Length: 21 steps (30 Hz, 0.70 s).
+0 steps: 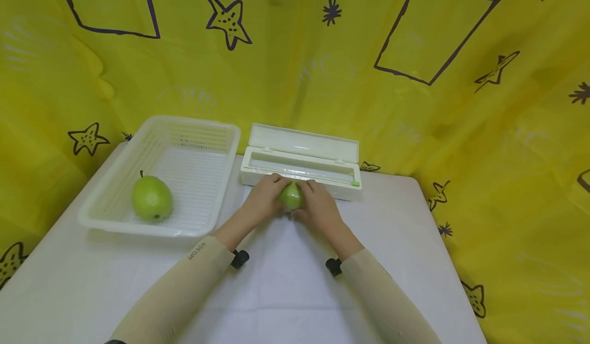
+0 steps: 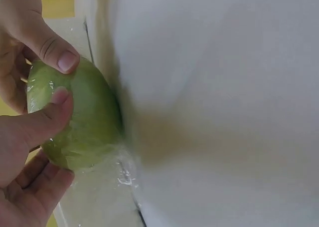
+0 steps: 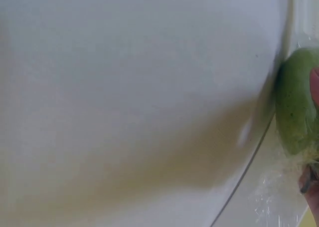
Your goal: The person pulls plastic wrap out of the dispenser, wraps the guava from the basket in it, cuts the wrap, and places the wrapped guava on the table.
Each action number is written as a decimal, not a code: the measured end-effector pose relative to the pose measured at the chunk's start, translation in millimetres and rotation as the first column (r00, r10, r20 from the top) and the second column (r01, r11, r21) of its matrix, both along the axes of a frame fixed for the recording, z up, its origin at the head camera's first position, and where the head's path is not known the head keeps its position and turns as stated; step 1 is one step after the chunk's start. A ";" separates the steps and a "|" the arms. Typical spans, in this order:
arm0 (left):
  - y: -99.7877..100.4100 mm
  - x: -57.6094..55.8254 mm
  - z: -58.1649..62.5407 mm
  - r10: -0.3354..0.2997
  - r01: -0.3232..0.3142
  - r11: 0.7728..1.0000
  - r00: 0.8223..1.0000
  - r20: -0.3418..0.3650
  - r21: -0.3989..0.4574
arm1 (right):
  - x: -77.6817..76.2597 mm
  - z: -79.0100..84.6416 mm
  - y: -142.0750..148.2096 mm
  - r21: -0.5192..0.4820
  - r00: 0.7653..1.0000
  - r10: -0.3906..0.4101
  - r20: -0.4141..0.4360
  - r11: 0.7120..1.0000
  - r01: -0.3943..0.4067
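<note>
In the head view, both hands hold a green pear [image 1: 291,197] at the front wall of a white cling film dispenser [image 1: 338,189]. My left hand [image 1: 266,196] grips its left side and my right hand [image 1: 321,206] its right side. Clear cling film [image 2: 125,173] lies over the fruit with shiny wrinkles and trails off it in the left wrist view. Both thumbs press on the wrapped skin there. The right wrist view catches only part of the pear [image 3: 296,102] and some fingers at its right edge. Inside the dispenser lies a white roll [image 1: 295,168], below its raised lid [image 1: 304,142].
A white plastic basket [image 1: 221,180] stands on the left of the white-covered table [image 1: 286,282], with another green pear [image 1: 151,197] inside. A green slider [image 1: 355,184] sits at the dispenser's right end. Yellow patterned curtain [image 1: 276,67] surrounds the table's back and sides.
</note>
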<state>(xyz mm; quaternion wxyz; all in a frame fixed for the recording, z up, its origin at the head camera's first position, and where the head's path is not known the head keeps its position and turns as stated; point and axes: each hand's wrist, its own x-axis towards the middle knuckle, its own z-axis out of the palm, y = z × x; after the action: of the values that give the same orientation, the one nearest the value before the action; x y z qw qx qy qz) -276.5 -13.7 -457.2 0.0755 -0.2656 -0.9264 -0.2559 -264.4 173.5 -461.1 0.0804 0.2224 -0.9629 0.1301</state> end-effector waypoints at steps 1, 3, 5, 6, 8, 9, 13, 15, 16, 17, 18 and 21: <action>-0.3 -0.1 0.8 -0.001 0.001 1.000 1.000 -0.002 -0.003 | -1.1 1.1 0.9 -0.008 1.000 0.000 0.022 1.000 0.001; -0.2 -0.6 1.9 -0.008 0.008 1.000 1.000 -0.019 0.003 | -3.1 3.2 2.0 -0.028 0.999 -0.003 0.055 1.000 0.004; -0.2 -0.7 2.5 -0.012 0.013 1.000 1.000 -0.028 0.021 | -5.0 5.4 2.7 -0.035 0.997 -0.006 0.078 0.999 0.009; -0.2 -0.7 2.6 -0.013 0.014 0.999 0.999 -0.030 0.031 | -5.9 6.8 2.7 -0.036 0.996 -0.007 0.091 0.999 0.011; -0.5 -0.9 2.9 -0.013 0.014 0.999 1.000 -0.019 0.049 | -7.6 9.8 2.5 -0.036 0.994 -0.007 0.110 0.999 0.011; -0.8 -0.8 3.3 -0.010 0.011 0.999 1.000 -0.012 0.053 | -8.4 11.5 2.3 -0.034 0.993 -0.003 0.118 0.999 0.008; -1.7 -1.9 6.7 -0.009 0.009 0.999 1.000 0.012 0.037 | -10.7 18.3 1.2 -0.013 0.990 0.011 0.140 1.000 -0.009; -1.6 -3.1 8.8 -0.008 0.008 1.000 1.000 0.030 0.019 | -11.3 21.2 0.8 0.000 0.987 0.009 0.159 1.000 -0.009; -1.5 -3.7 9.7 -0.008 0.007 1.000 0.999 0.045 0.013 | -11.4 22.7 0.5 0.010 0.985 0.004 0.173 1.000 -0.006; -1.4 -4.3 10.6 -0.007 0.007 1.000 0.998 0.061 0.006 | -11.6 24.1 0.2 0.016 0.981 -0.003 0.193 1.000 0.000; -1.3 -5.1 11.1 -0.005 0.005 1.000 0.997 0.076 0.000 | -11.8 25.5 -0.4 0.020 0.978 -0.008 0.210 1.000 0.004; -1.2 -6.8 12.7 -0.001 0.003 1.000 0.994 0.108 -0.014 | -13.3 29.3 -2.5 0.035 0.965 -0.023 0.263 0.999 0.015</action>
<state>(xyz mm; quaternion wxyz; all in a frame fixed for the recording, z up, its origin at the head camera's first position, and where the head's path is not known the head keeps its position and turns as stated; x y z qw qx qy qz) -283.4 -14.9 -444.5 0.0232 -0.2530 -0.9307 -0.2633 -277.8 171.0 -431.8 -0.0506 0.1952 -0.9691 0.1421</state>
